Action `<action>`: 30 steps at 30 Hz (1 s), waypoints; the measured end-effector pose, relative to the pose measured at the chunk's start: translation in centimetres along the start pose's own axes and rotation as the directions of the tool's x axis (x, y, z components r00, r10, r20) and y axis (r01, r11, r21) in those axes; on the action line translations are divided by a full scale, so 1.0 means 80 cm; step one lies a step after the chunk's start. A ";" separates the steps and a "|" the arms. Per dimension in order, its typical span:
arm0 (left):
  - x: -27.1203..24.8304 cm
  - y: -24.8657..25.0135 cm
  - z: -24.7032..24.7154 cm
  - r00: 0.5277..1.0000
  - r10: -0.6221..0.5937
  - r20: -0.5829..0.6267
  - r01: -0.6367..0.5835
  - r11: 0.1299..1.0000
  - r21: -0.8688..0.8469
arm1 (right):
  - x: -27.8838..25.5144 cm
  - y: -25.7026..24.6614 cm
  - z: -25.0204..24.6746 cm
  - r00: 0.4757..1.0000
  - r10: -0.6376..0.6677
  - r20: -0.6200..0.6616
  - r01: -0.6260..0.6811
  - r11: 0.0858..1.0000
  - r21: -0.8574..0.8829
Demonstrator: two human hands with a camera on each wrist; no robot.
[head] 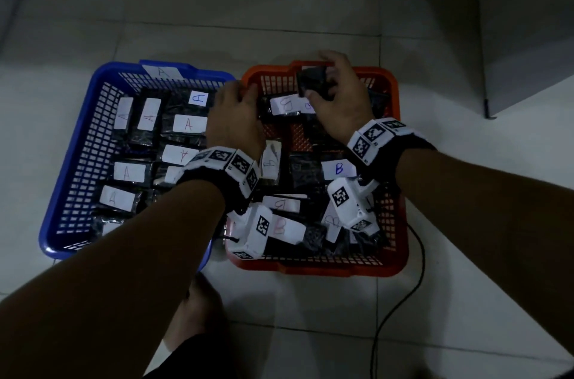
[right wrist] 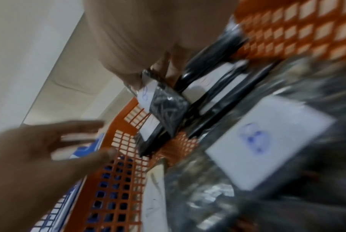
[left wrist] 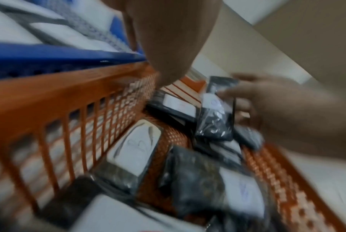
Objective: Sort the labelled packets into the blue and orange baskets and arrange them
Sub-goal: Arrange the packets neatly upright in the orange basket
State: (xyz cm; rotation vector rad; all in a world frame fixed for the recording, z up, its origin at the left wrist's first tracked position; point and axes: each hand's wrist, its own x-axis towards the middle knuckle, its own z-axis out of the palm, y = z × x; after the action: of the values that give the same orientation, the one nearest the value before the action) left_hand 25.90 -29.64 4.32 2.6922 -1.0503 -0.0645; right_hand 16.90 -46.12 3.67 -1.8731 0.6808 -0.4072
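Note:
The blue basket (head: 101,72) on the left holds black packets with white A labels (head: 189,124). Beside it on the right, the orange basket (head: 310,268) holds several B-labelled packets (head: 338,169). My right hand (head: 338,99) is over the far end of the orange basket and pinches a black packet (head: 312,82), whose white label shows in the right wrist view (right wrist: 164,108). My left hand (head: 236,121) hovers over the seam between the two baskets with its fingers spread (right wrist: 38,150) and holds nothing. The wrist views are blurred.
Both baskets sit on a pale tiled floor. A black cable (head: 403,301) trails off the orange basket's near right corner. A grey cabinet (head: 525,37) stands at the back right. The person's foot (head: 198,316) is just in front of the baskets.

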 end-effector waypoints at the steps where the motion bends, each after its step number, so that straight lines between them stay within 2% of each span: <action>1: 0.003 0.007 -0.001 0.998 0.056 0.024 -0.056 0.998 0.015 | -0.003 0.004 -0.004 1.000 0.011 0.007 -0.011 1.000 -0.015; 3: 0.009 0.024 -0.003 0.978 0.074 0.195 -0.079 0.997 0.017 | -0.009 0.011 -0.010 1.000 0.031 0.004 -0.031 0.998 -0.053; 5: 0.014 0.036 0.003 0.912 0.023 0.409 -0.069 0.993 0.099 | -0.013 0.019 -0.016 0.998 0.055 -0.017 -0.057 0.996 -0.067; 7: 0.014 0.039 0.015 0.843 -0.002 0.538 -0.090 0.985 0.144 | -0.016 0.023 -0.020 0.996 0.082 -0.024 -0.084 0.994 -0.072; 8: 0.014 0.037 0.020 0.826 0.000 0.563 -0.097 0.985 0.142 | -0.017 0.024 -0.022 0.996 0.091 -0.024 -0.093 0.993 -0.069; 11: 0.021 0.034 0.028 0.832 0.009 0.555 -0.107 0.984 0.144 | -0.018 0.023 -0.026 0.994 0.100 -0.045 -0.101 0.994 -0.033; 14: 0.045 0.037 0.016 0.926 0.052 0.375 -0.108 0.986 0.130 | -0.016 0.018 -0.030 0.983 0.114 -0.142 -0.110 0.993 0.030; 16: 0.065 0.038 0.009 0.957 0.088 0.277 -0.113 0.991 0.077 | -0.018 0.016 -0.030 0.970 0.127 -0.206 -0.119 0.992 0.052; 19: 0.083 0.041 0.011 0.919 0.130 0.372 -0.170 0.982 0.078 | -0.025 0.015 -0.032 0.961 0.129 -0.245 -0.124 0.992 0.039; 23: 0.087 0.040 0.024 0.882 0.063 0.467 -0.164 0.970 0.179 | -0.033 0.013 -0.047 0.957 0.100 -0.273 -0.103 0.995 0.004; 26: 0.088 0.031 0.034 0.855 0.113 0.507 -0.207 0.969 0.133 | -0.033 0.013 -0.061 0.932 0.119 -0.342 -0.122 0.992 0.015; 28: 0.089 0.030 0.036 0.863 0.122 0.491 -0.219 0.965 0.146 | -0.031 0.015 -0.067 0.916 0.153 -0.370 -0.154 0.988 0.027; 30: 0.087 0.032 0.037 0.890 0.131 0.436 -0.205 0.971 0.127 | -0.032 0.018 -0.070 0.911 0.162 -0.380 -0.163 0.986 0.031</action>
State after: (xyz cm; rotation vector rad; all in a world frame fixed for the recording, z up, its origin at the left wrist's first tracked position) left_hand 28.96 -36.73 2.44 2.7923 -1.4713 -0.5811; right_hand 11.37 -49.01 4.62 -1.7363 1.0911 -0.6720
